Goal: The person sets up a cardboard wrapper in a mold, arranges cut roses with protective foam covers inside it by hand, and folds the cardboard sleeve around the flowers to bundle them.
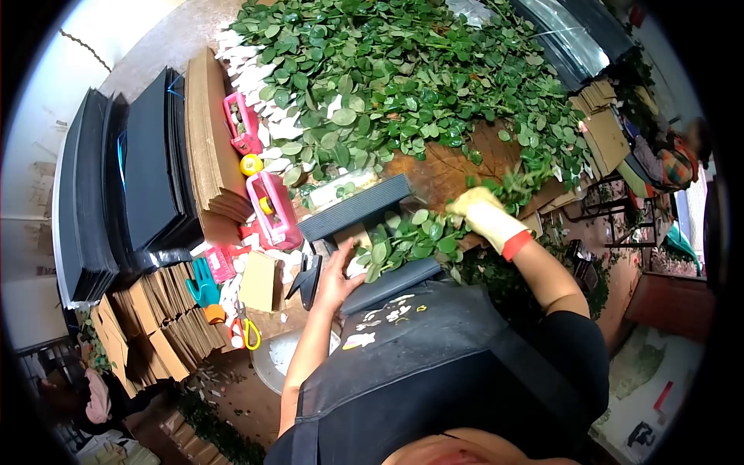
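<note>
While left hand (333, 285) rests by sprigs (418, 240), ridged board (358, 207) fronts leaf pile (418, 85).

A worker's gloved right hand (476, 211) and bare left hand (336, 284) flank a bunch of leafy stems (418, 239) lying between black panels (358, 208) on a worktable (443, 172), where pink tape dispensers (288, 234) sit beside heaped greenery (411, 74).

leaf pile (434, 70) cut off at top edge
</note>
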{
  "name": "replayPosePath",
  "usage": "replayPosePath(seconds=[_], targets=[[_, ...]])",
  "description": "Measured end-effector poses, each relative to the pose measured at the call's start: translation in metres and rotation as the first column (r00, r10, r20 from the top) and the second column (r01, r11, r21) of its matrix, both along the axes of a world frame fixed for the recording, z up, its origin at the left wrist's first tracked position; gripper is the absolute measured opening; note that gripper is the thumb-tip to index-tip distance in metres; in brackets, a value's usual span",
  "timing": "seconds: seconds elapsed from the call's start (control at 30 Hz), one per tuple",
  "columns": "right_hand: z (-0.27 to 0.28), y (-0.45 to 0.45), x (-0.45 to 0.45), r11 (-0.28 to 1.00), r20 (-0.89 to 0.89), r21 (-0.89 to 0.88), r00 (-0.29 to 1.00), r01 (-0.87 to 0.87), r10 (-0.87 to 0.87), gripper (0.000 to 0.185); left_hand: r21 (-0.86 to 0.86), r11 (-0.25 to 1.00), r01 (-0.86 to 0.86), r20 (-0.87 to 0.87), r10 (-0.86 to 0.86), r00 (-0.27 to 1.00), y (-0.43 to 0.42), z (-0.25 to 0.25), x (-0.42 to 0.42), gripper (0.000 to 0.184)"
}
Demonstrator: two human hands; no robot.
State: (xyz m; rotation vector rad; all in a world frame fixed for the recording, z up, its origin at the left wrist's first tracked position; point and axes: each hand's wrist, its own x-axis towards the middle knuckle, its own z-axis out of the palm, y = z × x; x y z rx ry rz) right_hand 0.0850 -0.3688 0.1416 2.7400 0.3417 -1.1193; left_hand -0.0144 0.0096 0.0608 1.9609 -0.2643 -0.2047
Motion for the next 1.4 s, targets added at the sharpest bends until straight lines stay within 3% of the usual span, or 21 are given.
replayPosePath(seconds=[0.03, 0.1, 0.2, 0.23, 0.33, 0.43, 0.5, 0.57, 0.63, 0.7, 0.83, 0.9, 0.97, 1.0, 1.03, 1.07, 1.1, 1.17, 1.23, 1.37, 1.4], targets=[[-0.031, -0.010, -0.007, 0.959, 0.021, -0.058, 0.960, -0.276, 0.278, 0.032, 0.042, 0.997, 0.060, 0.018, -0.061, 0.998, 0.003, -0.004, 0.001, 0.067], [-0.024, -0.038, -0.017, 0.913, 0.273, 0.202, 0.916, -0.354, 0.295, 0.034, 0.135, 0.977, 0.164, 0.049, -0.172, 0.984, 0.011, -0.014, 0.001, 0.056], [-0.027, -0.030, 0.063, 0.969, 0.257, 0.244, 0.966, -0.035, -0.030, 0.030, 0.110, 0.983, 0.147, 0.019, -0.150, 0.988, 0.007, -0.006, 0.002, 0.045], [0.014, -0.001, 0.090, 0.966, 0.431, 0.217, 0.902, -0.138, 0.032, 0.030, 0.108, 0.983, 0.152, 0.011, -0.154, 0.988, 0.006, -0.007, 0.003, 0.045], [-0.002, 0.037, 0.167, 0.713, 0.776, 0.563, 0.564, -0.418, -0.282, 0.032, 0.176, 0.961, 0.215, -0.014, -0.216, 0.976, 0.007, -0.010, 0.005, 0.048], [-0.060, 0.051, 0.222, 0.957, 0.856, 0.157, 0.517, -0.246, -0.008, 0.034, 0.221, 0.942, 0.255, -0.062, -0.247, 0.967, 0.007, -0.006, 0.006, 0.048], [-0.064, 0.059, 0.233, 0.952, 0.684, 0.290, 0.716, -0.096, -0.136, 0.022, 0.216, 0.939, 0.269, -0.073, -0.259, 0.963, 0.009, -0.011, 0.006, 0.047], [-0.043, 0.063, 0.233, 0.863, 0.714, 0.497, 0.607, -0.088, -0.349, 0.022, 0.225, 0.944, 0.242, -0.052, -0.236, 0.970, 0.009, -0.019, 0.007, 0.038], [0.021, 0.052, 0.205, 0.684, 0.791, 0.604, 0.415, -0.409, -0.449, 0.026, 0.224, 0.951, 0.215, -0.054, -0.208, 0.977, 0.008, -0.023, 0.004, 0.032], [0.071, 0.035, 0.174, 0.666, 0.668, 0.699, 0.569, -0.260, -0.480, 0.030, 0.207, 0.970, 0.124, 0.035, -0.134, 0.990, 0.005, -0.025, 0.004, 0.022], [0.129, -0.001, 0.107, 0.452, 0.876, 0.473, 0.457, -0.757, -0.153, 0.049, 0.183, 0.979, 0.092, 0.013, -0.096, 0.995, 0.004, -0.017, 0.004, 0.033], [0.116, -0.012, 0.078, 0.501, 0.792, 0.490, 0.604, -0.713, 0.084, 0.055, 0.069, 0.997, 0.024, -0.182, -0.011, 0.983, 0.001, -0.012, 0.000, 0.043], [0.078, -0.016, 0.049, 0.781, 0.497, 0.453, 0.849, -0.431, 0.180, 0.024, 0.245, 0.970, -0.013, -0.318, 0.093, 0.944, 0.000, -0.008, 0.009, 0.073], [0.059, -0.016, 0.041, 0.902, 0.244, 0.427, 0.968, -0.058, -0.053, 0.022, 0.118, 0.992, -0.048, -0.204, 0.072, 0.976, 0.003, -0.021, 0.007, 0.076], [0.059, 0.014, 0.048, 0.933, 0.052, 0.044, 0.932, 0.356, -0.358, 0.043, -0.014, 0.998, -0.066, -0.085, 0.065, 0.994, 0.004, -0.036, 0.005, 0.080], [0.031, 0.015, 0.051, 0.933, -0.040, -0.112, 0.936, 0.342, -0.349, 0.063, -0.005, 0.998, -0.061, 0.050, 0.061, 0.997, 0.003, -0.039, 0.008, 0.084], [0.037, 0.037, 0.048, 0.895, -0.052, -0.230, 0.913, 0.382, -0.404, 0.060, -0.032, 0.994, -0.106, -0.076, 0.104, 0.992, 0.001, -0.033, 0.005, 0.083], [-0.075, -0.003, 0.039, 0.997, -0.137, -0.076, 0.990, 0.018, -0.028, 0.046, -0.044, 0.986, -0.159, -0.248, 0.143, 0.958, -0.003, -0.009, 0.006, 0.069], [-0.055, -0.034, 0.019, 0.925, 0.060, 0.377, 0.998, -0.042, 0.021, 0.041, 0.056, 0.998, 0.000, 0.087, -0.005, 0.996, 0.004, -0.025, 0.009, 0.052], [0.021, -0.004, 0.075, 0.945, -0.028, 0.327, 0.999, -0.028, 0.039, 0.030, -0.059, 0.995, -0.083, -0.029, 0.082, 0.996, -0.004, -0.022, 0.004, 0.049], [0.024, 0.012, 0.095, 0.942, 0.127, 0.335, 0.990, 0.017, -0.063, 0.029, -0.046, 0.995, -0.085, -0.028, 0.084, 0.996, -0.004, -0.025, 0.003, 0.050]])
